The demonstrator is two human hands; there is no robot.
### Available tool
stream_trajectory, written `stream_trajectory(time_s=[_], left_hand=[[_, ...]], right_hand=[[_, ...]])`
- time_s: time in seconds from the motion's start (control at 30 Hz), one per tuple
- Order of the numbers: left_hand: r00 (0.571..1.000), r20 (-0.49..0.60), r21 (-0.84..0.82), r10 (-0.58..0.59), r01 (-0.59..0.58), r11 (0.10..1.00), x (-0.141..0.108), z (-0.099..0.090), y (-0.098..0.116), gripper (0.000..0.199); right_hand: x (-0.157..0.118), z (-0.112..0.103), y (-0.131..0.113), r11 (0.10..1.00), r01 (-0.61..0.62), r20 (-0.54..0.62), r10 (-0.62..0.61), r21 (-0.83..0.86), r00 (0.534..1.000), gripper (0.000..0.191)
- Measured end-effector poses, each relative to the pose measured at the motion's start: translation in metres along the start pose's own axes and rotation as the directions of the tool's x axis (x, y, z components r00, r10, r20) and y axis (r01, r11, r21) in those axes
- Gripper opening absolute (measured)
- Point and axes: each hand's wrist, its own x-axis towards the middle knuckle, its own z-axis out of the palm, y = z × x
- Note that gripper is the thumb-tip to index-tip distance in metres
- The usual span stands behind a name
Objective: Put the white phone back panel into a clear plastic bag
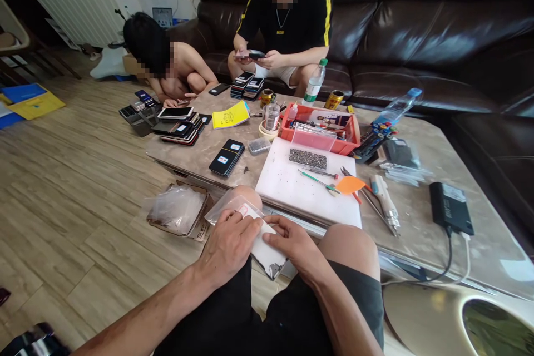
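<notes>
Two hands meet over the person's knees at the bench edge: the left hand (228, 246) lies curled on a clear plastic bag (233, 207), and the right hand (294, 245) pinches the pale, flat piece (267, 253) inside it, possibly a phone screen. The stone-topped bench (417, 222) carries a white work mat (300, 189), a red tray (319, 129), stacked phones (179, 128) and a black charger (450, 208). Around it run pale wood floorboards (62, 178) and a dark leather sofa (438, 22), where another person (287, 28) sits handling a phone.
</notes>
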Motion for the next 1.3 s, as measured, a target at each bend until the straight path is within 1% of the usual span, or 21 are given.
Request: stream_trajectory(time_s=[0.07,0.13,0.17,0.23,0.3,0.37,0.53,0.63,0.7,0.77,0.83,0.9,0.97,1.03,1.1,1.13,1.2,1.23,1.3], left_hand=[[0.999,-0.021,-0.025,-0.049,0.049,0.998,0.002,-0.001,0.0,0.028],[0.991,-0.05,-0.073,-0.124,0.12,0.99,0.005,-0.002,0.0,0.028],[0.984,-0.065,-0.102,-0.164,0.157,0.982,0.006,-0.003,0.001,0.028],[0.972,-0.084,-0.15,-0.219,0.205,0.967,0.009,-0.004,0.003,0.028],[0.969,-0.092,-0.168,-0.228,0.211,0.963,0.012,-0.006,0.007,0.028],[0.97,-0.096,-0.171,-0.224,0.206,0.964,0.015,-0.008,0.013,0.028],[0.973,-0.074,-0.183,-0.218,0.201,0.962,0.021,-0.01,0.029,0.028],[0.975,-0.054,-0.208,-0.217,0.201,0.957,0.024,-0.009,0.036,0.027],[0.974,-0.046,-0.224,-0.22,0.205,0.953,0.025,-0.008,0.039,0.028],[0.973,-0.051,-0.233,-0.223,0.206,0.95,0.026,-0.006,0.043,0.029],[0.976,-0.052,-0.243,-0.212,0.194,0.95,0.028,-0.004,0.049,0.029],[0.981,-0.038,-0.257,-0.188,0.173,0.951,0.03,-0.002,0.054,0.028],[0.988,-0.015,-0.3,-0.154,0.142,0.943,0.032,-0.004,0.056,0.026],[0.995,0.015,-0.395,-0.099,0.097,0.914,0.034,-0.009,0.048,0.022],[0.998,0.044,-0.502,-0.049,0.064,0.863,0.036,-0.016,0.029,0.025],[0.997,0.054,-0.527,-0.051,0.072,0.847,0.038,-0.018,0.017,0.03],[0.988,0.1,-0.514,-0.117,0.152,0.844,0.043,-0.019,-0.01,0.037],[0.975,0.158,-0.502,-0.155,0.214,0.838,0.046,-0.017,-0.024,0.037],[0.928,0.339,-0.501,-0.153,0.316,0.806,0.055,-0.01,-0.046,0.033]], right_hand=[[-0.009,-0.004,0.003,0.985,0.013,0.006,-0.014,0.173,1.0,0.06],[-0.018,-0.005,0.005,0.959,0.039,0.04,-0.052,0.281,0.998,0.069],[-0.021,-0.004,0.006,0.948,0.042,0.061,-0.065,0.317,0.996,0.07],[-0.024,-0.001,0.009,0.931,0.051,0.083,-0.086,0.362,0.993,0.063],[-0.022,0.002,0.012,0.917,0.072,0.065,-0.106,0.392,0.992,0.054],[-0.018,0.004,0.015,0.907,0.093,0.025,-0.113,0.41,0.993,0.047],[-0.006,0.008,0.022,0.909,0.12,-0.1,-0.087,0.4,0.991,0.034],[-0.003,0.011,0.027,0.907,0.15,-0.161,-0.092,0.394,0.983,0.036],[-0.002,0.013,0.03,0.919,0.138,-0.195,-0.069,0.37,0.978,0.037],[-0.002,0.016,0.031,0.94,0.104,-0.205,-0.037,0.325,0.978,0.034],[-0.002,0.019,0.029,0.964,0.086,-0.2,-0.035,0.253,0.979,0.026],[-0.002,0.021,0.026,0.982,0.101,-0.195,-0.069,0.159,0.978,0.018],[-0.002,0.021,0.022,0.988,0.13,-0.2,-0.111,0.084,0.973,0.02],[-0.001,0.019,0.017,0.99,0.138,-0.2,-0.128,0.041,0.972,0.021],[0.0,0.015,0.012,0.993,0.119,-0.185,-0.114,0.015,0.976,0.02],[0.001,0.014,0.011,0.995,0.098,-0.175,-0.095,0.013,0.98,0.021],[0.003,0.012,0.009,0.997,0.061,-0.166,-0.054,0.037,0.985,0.029],[0.003,0.012,0.009,0.997,0.051,-0.168,-0.04,0.065,0.985,0.033],[0.004,0.012,0.01,0.991,0.063,-0.178,-0.041,0.12,0.983,0.039]])
